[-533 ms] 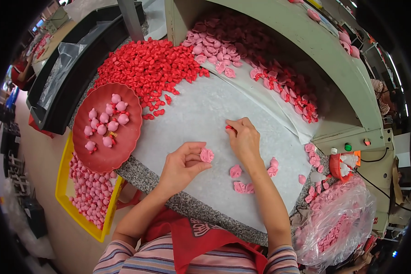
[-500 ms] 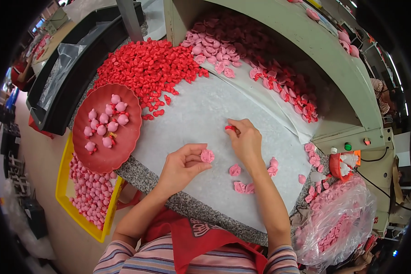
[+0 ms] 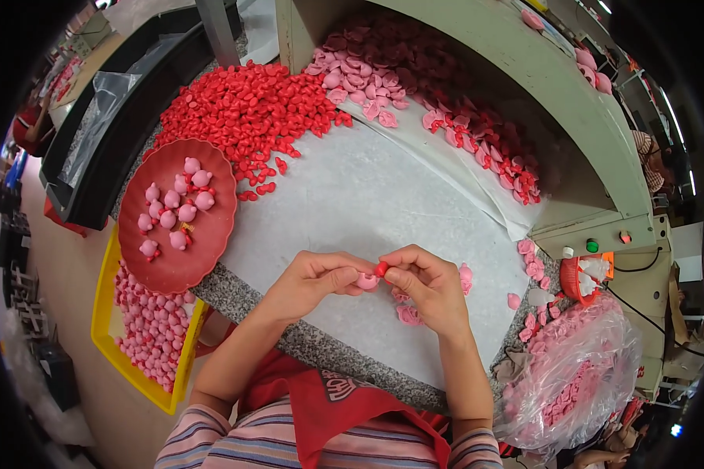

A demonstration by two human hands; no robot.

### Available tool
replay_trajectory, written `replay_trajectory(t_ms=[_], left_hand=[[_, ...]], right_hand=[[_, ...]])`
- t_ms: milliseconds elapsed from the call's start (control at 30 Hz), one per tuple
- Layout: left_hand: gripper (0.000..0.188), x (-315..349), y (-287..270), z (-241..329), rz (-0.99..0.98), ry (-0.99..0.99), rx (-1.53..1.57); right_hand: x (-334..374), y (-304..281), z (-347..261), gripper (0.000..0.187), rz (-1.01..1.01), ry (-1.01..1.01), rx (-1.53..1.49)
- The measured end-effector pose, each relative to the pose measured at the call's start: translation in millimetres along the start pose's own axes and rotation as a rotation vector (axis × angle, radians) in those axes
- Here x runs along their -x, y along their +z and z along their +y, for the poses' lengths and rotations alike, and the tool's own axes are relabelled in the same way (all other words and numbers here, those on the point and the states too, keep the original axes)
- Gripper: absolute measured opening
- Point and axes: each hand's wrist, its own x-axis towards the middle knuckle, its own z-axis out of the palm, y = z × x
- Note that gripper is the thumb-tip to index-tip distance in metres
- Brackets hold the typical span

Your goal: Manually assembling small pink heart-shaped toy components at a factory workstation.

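Note:
Both hands meet above the pale sheet (image 3: 305, 203) on the worktable. My left hand (image 3: 309, 283) pinches a small pink plastic shell (image 3: 366, 281) between thumb and fingertips. Against it, my right hand (image 3: 430, 288) holds a small red plastic piece (image 3: 381, 269), its fingers closed round it. The two pieces touch or nearly touch; fingertips hide the exact contact. Just below my right hand, a pink shell (image 3: 409, 315) lies on the sheet, partly covered by it. Another pink piece (image 3: 465, 279) rests beyond that hand's right side.
A heap of red pieces (image 3: 242, 109) covers the far left. The red scalloped plate (image 3: 137, 262) carries round pink figures, above a yellow bin (image 3: 102, 328) of more. Pink shells (image 3: 356, 78) lie inside the grey-green machine (image 3: 587, 102). A plastic bag of pink parts (image 3: 571, 375) stands right.
My right hand has come down and left with the red piece, up to the pink shell. My left hand has shifted slightly right and turned the shell.

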Motion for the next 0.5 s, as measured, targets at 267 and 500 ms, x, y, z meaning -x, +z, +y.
replay_trajectory(t_ms=[267,500], left_hand=[[0.017,2.7,5.6,3.8,0.049,0.028,-0.044],[0.011,3.4,14.0,-1.0,0.125,0.156,-0.109]], right_hand=[[6.4,8.5,0.1,0.013,0.080,-0.038,0.045],[12.5,11.4,1.9,0.013,0.097,-0.008,0.004]])
